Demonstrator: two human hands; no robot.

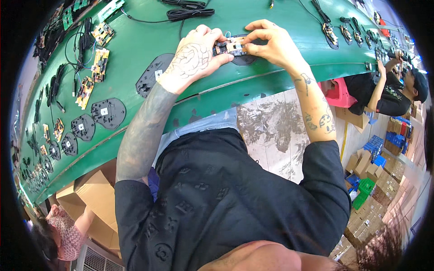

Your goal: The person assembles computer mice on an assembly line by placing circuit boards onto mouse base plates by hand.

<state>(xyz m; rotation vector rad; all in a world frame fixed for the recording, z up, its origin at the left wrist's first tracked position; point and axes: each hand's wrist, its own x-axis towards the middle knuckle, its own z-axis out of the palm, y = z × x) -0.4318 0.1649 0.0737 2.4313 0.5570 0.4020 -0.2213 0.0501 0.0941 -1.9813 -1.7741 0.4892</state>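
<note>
Both hands pinch a small circuit board (234,46) with black and pale components, one at each end. My left hand (195,53) grips its left end between thumb and fingers. At the right end, the thumb and fingertips of my right hand (270,41) are closed on it. Beneath the board lies a black mouse base plate (245,60), mostly covered; whether the board is seated in it I cannot tell. Another black base plate (145,81) with a white square label rests just left of my left wrist. A coiled black cable (190,14) lies beyond my hands.
More base plates (108,114) line the near edge of the green bench (217,86) leftward. Behind them lie several cabled circuit boards (100,65). Cabled assemblies (330,35) sit at the right. A co-worker (393,92) works farther right; another person (68,230) is at lower left near a cardboard box (97,192).
</note>
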